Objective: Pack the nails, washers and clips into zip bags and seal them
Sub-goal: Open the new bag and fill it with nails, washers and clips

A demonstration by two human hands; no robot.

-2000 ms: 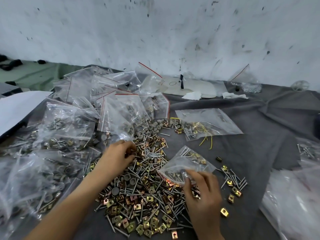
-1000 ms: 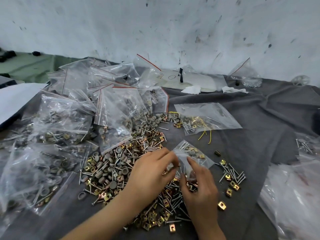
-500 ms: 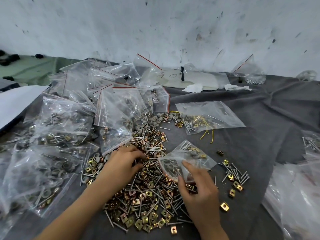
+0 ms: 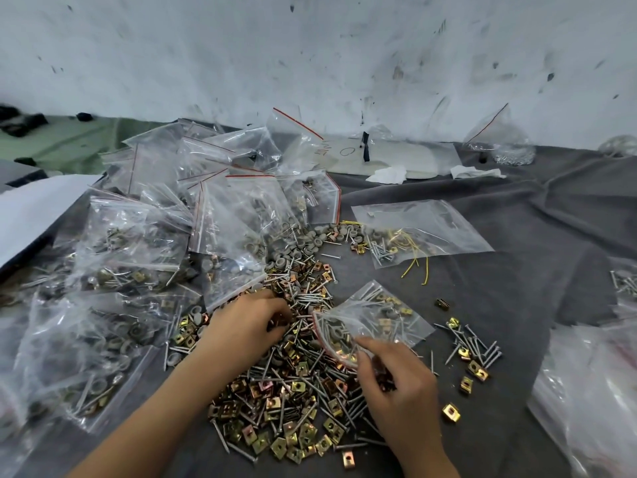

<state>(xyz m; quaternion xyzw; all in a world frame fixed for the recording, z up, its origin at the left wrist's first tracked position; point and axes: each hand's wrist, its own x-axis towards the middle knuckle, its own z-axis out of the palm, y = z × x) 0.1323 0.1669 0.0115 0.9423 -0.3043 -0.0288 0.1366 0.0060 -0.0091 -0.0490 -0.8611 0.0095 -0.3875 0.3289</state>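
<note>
The big pile of nails, clips and washers (image 4: pixel 293 401) lies under both hands. The small zip bag (image 4: pixel 379 315), part full, sits just past the right hand (image 4: pixel 400 388), which pinches its mouth open. The left hand (image 4: pixel 244 327) curls into the pile beside that mouth (what it holds, if anything, is hidden). Take few pieces and drop them right over the pinched rim.
</note>
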